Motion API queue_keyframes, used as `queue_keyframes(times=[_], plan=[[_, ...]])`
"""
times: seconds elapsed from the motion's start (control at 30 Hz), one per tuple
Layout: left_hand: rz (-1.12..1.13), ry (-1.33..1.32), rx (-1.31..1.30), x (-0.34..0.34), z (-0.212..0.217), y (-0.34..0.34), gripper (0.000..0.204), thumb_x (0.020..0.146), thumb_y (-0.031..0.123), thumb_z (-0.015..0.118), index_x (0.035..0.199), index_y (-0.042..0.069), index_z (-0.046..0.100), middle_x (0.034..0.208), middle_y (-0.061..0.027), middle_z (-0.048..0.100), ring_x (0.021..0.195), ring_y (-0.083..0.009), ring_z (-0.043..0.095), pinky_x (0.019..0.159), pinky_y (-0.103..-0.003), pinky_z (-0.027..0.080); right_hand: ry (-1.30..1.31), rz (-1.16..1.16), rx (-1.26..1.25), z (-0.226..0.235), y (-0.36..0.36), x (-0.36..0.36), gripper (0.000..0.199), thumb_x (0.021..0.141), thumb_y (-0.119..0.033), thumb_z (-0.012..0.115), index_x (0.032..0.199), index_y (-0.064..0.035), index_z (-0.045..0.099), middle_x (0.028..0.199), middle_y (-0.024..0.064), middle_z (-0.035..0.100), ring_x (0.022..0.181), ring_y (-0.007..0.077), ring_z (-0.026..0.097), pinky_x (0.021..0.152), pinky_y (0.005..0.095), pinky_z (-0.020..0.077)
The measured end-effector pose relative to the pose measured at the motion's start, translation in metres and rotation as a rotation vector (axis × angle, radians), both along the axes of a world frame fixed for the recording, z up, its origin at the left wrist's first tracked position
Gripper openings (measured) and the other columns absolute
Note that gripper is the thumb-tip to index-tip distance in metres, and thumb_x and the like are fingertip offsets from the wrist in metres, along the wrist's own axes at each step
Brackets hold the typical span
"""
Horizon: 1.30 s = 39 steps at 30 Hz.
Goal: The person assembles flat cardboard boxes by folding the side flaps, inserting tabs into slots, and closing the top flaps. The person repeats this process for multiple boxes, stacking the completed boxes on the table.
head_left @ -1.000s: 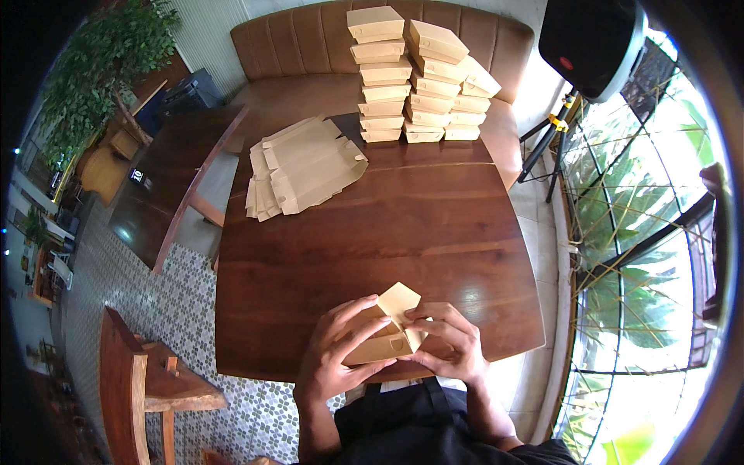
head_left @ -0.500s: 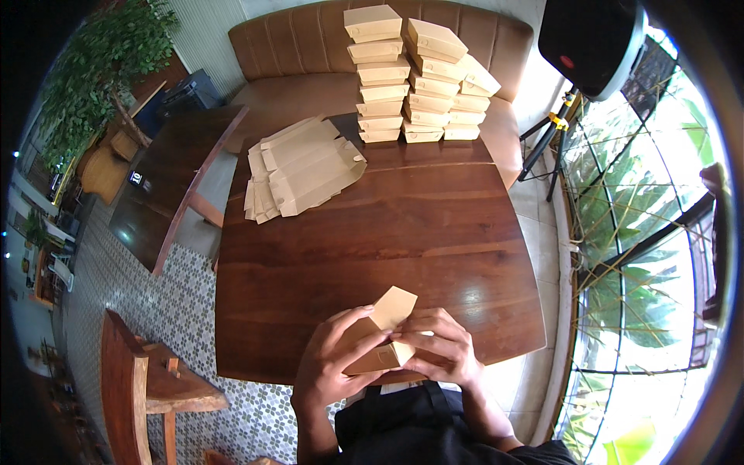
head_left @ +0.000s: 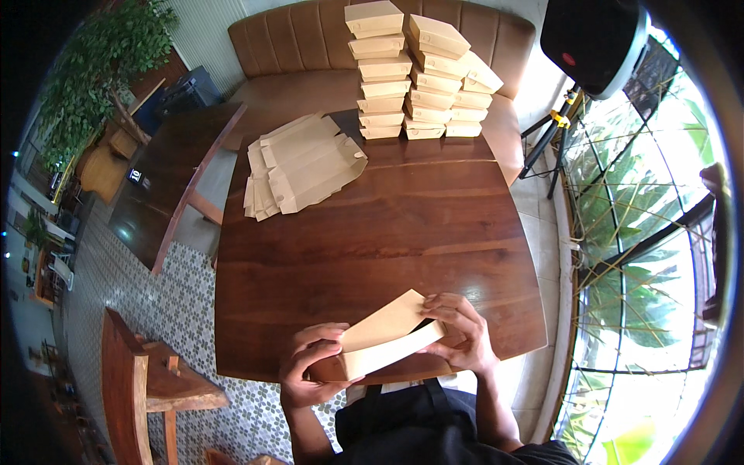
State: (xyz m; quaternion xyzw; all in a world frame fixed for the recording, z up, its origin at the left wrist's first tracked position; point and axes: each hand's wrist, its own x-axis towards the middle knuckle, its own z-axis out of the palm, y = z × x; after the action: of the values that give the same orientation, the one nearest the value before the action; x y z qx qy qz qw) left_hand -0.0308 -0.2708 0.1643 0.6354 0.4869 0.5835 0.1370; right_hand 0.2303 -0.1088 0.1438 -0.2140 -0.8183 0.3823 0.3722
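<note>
A tan cardboard box [head_left: 394, 352] is sitting between the person's two hands, partly folded, just above the near edge of the dark wooden table [head_left: 372, 232]. The left hand [head_left: 304, 367] is curling half-open around the box's left end, fingers above and thumb below. The right hand [head_left: 463, 337] is bending its fingers over the upper right corner, with its thumb beneath, and is also gripping the cardboard. Compared with half a second ago, the hands are standing farther apart, and the box is now presenting a long, slightly bowed side wall toward the person; a broad panel is sloping up behind that wall. Farther out, flat cardboard blanks [head_left: 314, 167] are lying overlapped at the table's far left, unchanged. To their right, three stacks of closed boxes [head_left: 384, 89] are standing as before. Beyond the table, a brown padded bench [head_left: 298, 50] is lining the wall.
</note>
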Motion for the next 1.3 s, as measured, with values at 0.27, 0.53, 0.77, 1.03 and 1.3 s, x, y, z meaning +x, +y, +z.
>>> queue_keyframes(times=[0.27,0.53,0.77,1.03,1.3], plan=[[-0.037,-0.284,0.052,0.0,-0.01,-0.004,0.063,0.068,0.002,0.101,0.122,0.008,0.069,0.127,-0.0143,0.06,0.121,-0.0391,0.071,0.098,-0.048,0.063,0.134,-0.048,-0.104,-0.01,0.004,0.011,0.053,0.072,-0.021,0.098,0.12,-0.0059,0.079,0.133,0.0133,0.073,0.126,0.031,0.071,0.103,0.0429,0.0601],[-0.05,0.182,-0.476,-0.003,0.001,0.002,0.063,0.081,0.007,0.092,0.14,0.013,0.069,0.137,-0.0126,0.061,0.129,-0.0319,0.064,0.104,-0.044,0.056,0.161,-0.022,-0.001,-0.001,0.004,0.012,0.038,0.075,-0.015,0.095,0.109,-0.0036,0.081,0.124,0.0128,0.078,0.116,0.03,0.074,0.094,0.0421,0.0628],[-0.082,0.38,-0.4,0.026,0.003,0.029,0.07,0.089,0.023,0.087,0.153,0.022,0.061,0.156,-0.0091,0.055,0.135,-0.0332,0.06,0.113,-0.048,0.051,0.142,0.061,0.108,-0.003,-0.008,-0.002,0.031,0.08,-0.016,0.092,0.108,-0.0081,0.083,0.123,0.0097,0.079,0.116,0.0304,0.074,0.094,0.0428,0.0627],[-0.072,0.494,-0.374,0.034,0.007,0.041,0.071,0.089,0.027,0.084,0.156,0.032,0.06,0.157,-0.0076,0.054,0.132,-0.0319,0.06,0.113,-0.049,0.051,0.158,0.076,0.201,-0.006,-0.01,-0.001,0.029,0.076,-0.014,0.091,0.104,-0.0133,0.085,0.125,0.0118,0.077,0.113,0.0345,0.074,0.091,0.0441,0.0625],[-0.024,0.453,-0.462,0.038,0.008,0.038,0.069,0.088,0.03,0.086,0.153,0.031,0.064,0.153,-0.0085,0.054,0.133,-0.0322,0.061,0.113,-0.049,0.052,0.107,0.064,0.214,-0.01,-0.013,-0.001,0.037,0.071,-0.004,0.085,0.106,-0.0166,0.085,0.128,0.0102,0.076,0.113,0.0326,0.076,0.087,0.0427,0.0637]])
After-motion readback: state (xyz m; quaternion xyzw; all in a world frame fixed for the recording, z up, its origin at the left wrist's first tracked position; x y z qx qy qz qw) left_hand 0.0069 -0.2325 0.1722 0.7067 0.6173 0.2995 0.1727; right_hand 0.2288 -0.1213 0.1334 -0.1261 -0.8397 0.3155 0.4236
